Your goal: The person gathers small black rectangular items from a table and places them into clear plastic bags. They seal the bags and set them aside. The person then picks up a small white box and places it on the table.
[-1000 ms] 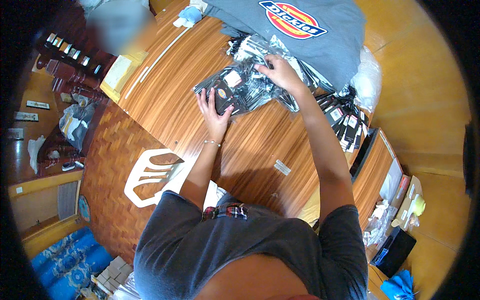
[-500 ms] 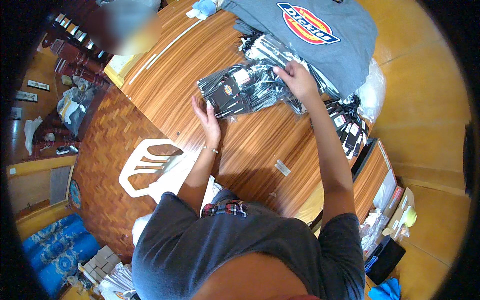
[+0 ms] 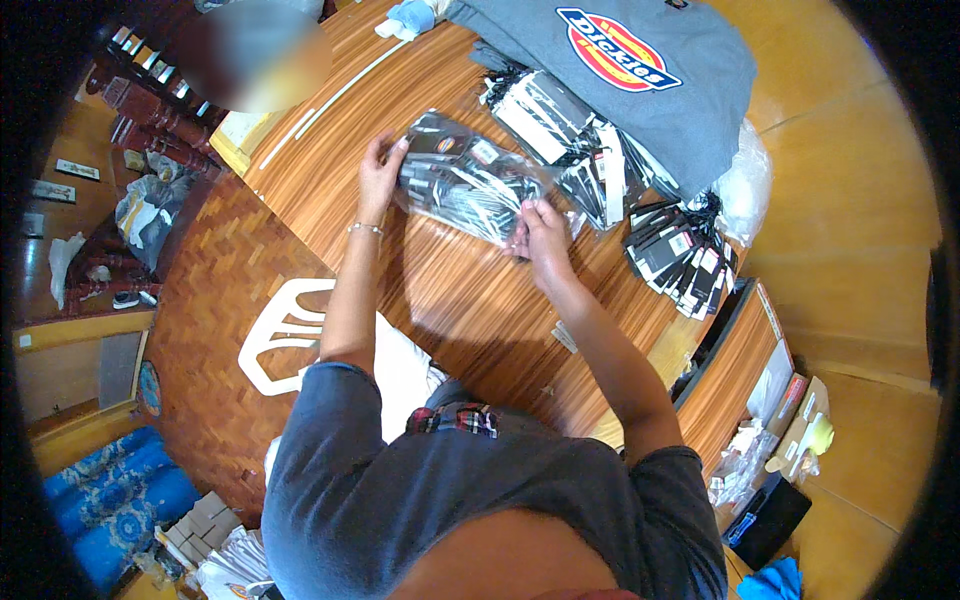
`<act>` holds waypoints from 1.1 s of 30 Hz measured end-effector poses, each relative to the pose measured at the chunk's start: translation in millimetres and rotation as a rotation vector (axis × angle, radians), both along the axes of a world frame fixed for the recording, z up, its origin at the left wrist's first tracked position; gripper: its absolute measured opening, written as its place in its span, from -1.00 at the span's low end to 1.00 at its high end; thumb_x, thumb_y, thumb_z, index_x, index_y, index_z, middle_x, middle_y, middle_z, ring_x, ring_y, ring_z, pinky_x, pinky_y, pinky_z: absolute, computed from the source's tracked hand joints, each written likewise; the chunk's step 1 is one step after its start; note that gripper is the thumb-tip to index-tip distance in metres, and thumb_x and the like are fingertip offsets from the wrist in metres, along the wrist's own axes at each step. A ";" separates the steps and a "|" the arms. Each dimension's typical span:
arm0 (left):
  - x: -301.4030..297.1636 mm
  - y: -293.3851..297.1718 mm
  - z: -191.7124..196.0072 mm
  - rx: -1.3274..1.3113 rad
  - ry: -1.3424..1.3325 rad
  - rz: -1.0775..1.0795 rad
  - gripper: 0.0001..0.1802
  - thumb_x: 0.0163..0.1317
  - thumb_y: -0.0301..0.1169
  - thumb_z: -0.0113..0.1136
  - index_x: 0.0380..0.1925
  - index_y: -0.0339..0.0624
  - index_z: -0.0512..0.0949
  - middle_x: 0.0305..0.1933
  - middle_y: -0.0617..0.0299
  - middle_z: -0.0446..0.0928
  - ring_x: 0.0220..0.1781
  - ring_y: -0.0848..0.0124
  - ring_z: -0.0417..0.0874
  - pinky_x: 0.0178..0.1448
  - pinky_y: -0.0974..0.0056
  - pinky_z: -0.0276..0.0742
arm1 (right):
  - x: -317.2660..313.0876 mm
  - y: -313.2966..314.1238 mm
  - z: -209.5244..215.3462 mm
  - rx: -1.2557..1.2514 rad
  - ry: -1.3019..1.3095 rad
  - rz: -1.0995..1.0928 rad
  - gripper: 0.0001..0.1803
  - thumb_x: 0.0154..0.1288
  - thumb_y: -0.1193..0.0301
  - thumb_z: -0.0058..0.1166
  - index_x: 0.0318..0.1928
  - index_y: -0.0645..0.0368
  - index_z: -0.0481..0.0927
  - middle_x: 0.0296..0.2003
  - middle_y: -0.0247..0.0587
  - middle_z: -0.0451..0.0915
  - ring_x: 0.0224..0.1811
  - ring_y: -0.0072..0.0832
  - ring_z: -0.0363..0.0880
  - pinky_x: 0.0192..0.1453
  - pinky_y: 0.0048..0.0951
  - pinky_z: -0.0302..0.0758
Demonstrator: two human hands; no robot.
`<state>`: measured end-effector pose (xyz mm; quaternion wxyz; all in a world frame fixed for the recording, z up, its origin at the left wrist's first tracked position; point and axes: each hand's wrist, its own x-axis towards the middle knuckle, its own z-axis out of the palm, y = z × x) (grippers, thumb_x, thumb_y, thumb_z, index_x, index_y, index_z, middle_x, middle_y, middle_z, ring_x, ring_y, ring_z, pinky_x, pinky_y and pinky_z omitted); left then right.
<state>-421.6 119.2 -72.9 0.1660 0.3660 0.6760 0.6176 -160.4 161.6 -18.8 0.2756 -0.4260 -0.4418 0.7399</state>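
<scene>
A clear plastic bag packed with black hang tags and their strings is between my two hands, above the wooden table. My left hand is closed on its left end, the thumb along the plastic. The fingers of my right hand pinch the bag's right end, near its lower corner. Just right of the bag lie loose bundles of black and white hang tags. Another fanned-out bundle of tags sits near the table's right edge.
A grey shirt with a red and yellow emblem covers the table's far right, beside a white plastic bag. A long white strip lies along the far left edge. A white plastic chair stands left of the table.
The bag has turned, its right end swinging nearer me. My right hand has come down from the bag's far side to its right end; my left hand has moved up and left.
</scene>
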 end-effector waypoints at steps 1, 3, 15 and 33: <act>3.7 -0.9 2.6 -0.003 0.145 0.095 -0.53 0.12 -0.32 0.14 0.03 -0.26 0.34 0.13 -0.06 0.29 0.18 0.15 0.29 0.23 0.19 0.18 | -4.4 -4.8 -4.7 -0.041 0.037 -0.049 -0.81 0.34 0.27 -0.21 -0.34 0.11 0.34 -0.58 -0.40 0.30 -0.66 -0.54 0.43 -0.58 -0.54 0.48; 37.0 -5.6 3.3 -0.005 0.350 0.266 -0.49 0.15 -0.25 0.09 0.08 -0.20 0.30 0.21 -0.17 0.15 0.29 0.03 0.09 0.32 0.08 -0.02 | -1.2 -2.4 -6.2 -0.106 0.089 -0.108 -0.82 0.34 0.28 -0.23 -0.31 0.11 0.33 -0.57 -0.37 0.31 -0.62 -0.49 0.48 -0.54 -0.49 0.51; 155.2 21.4 15.7 0.342 -0.908 0.016 0.04 0.05 -0.47 0.23 0.28 0.02 -0.38 0.27 0.05 0.03 0.24 0.21 0.16 0.27 0.11 0.11 | 61.9 -1.7 -36.2 0.534 -0.198 0.055 -0.67 0.22 0.43 -0.03 0.01 0.16 0.36 -0.19 -0.28 0.41 -0.13 -0.55 0.41 -0.07 -0.51 0.34; 179.6 -33.5 27.9 -0.183 0.687 0.013 -0.27 -0.23 -0.21 0.39 0.02 -0.10 0.35 0.06 0.01 0.22 0.08 0.08 0.21 0.16 0.05 0.12 | 62.6 -12.6 -45.2 1.162 -0.598 0.072 -0.58 0.11 0.45 0.05 0.03 0.12 0.37 -0.02 -0.08 0.34 0.04 -0.20 0.32 0.10 -0.24 0.27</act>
